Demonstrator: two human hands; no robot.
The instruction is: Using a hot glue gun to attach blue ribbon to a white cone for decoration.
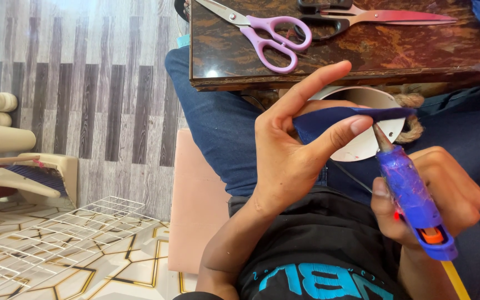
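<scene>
while the left hand [284, 150] pinches navy fabric [334, 118] — the right hand [440, 194] holds a glue gun [412, 200].

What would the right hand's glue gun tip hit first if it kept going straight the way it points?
Most likely the dark blue fabric piece pinched in the left hand. The right hand aims the blue glue gun up at the fabric's underside, nozzle almost touching. A white round piece lies behind; depth is hard to judge.

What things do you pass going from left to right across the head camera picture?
Dustpan with brush → white wire grid → purple-handled scissors → left hand → blue glue gun → right hand.
</scene>
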